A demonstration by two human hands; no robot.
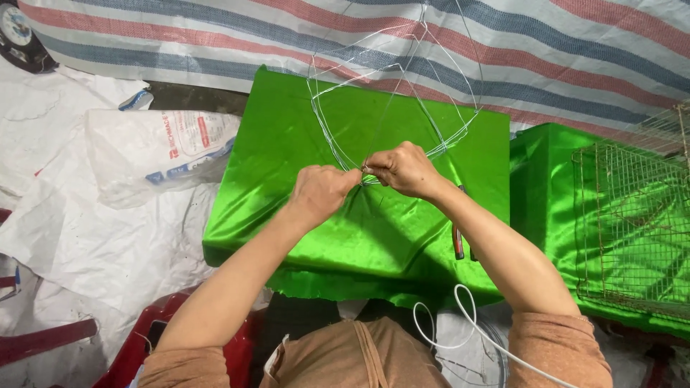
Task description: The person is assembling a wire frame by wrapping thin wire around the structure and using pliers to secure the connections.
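One thin wire frame [392,108] stands over one block wrapped in shiny green cloth [287,187], its bent loops rising toward the striped tarp [546,50] behind. Two hands meet at the frame's lowest joint, right above the middle of the green block. The left hand [321,192] is curled shut, knuckles up, its fingertips pinching the wire at the joint. The right hand [407,169] is closed too, thumb and forefinger nipping the same spot from the other side, so the two hands touch or nearly touch there. Both forearms come up from the bottom edge and converge in a narrow V, wrists bent slightly inward.

One pair of pliers with red handles [458,241] lies on the green cloth just beside the right forearm (partly hidden by it). A second green-covered block [539,179] sits to the right, with one rusty wire mesh cage [632,223] resting on it. One white cord [460,323] loops near the person's lap. One clear plastic bag [154,154] lies on the white sheeting [79,237] to the left, and a red plastic chair [144,338] shows at the lower left
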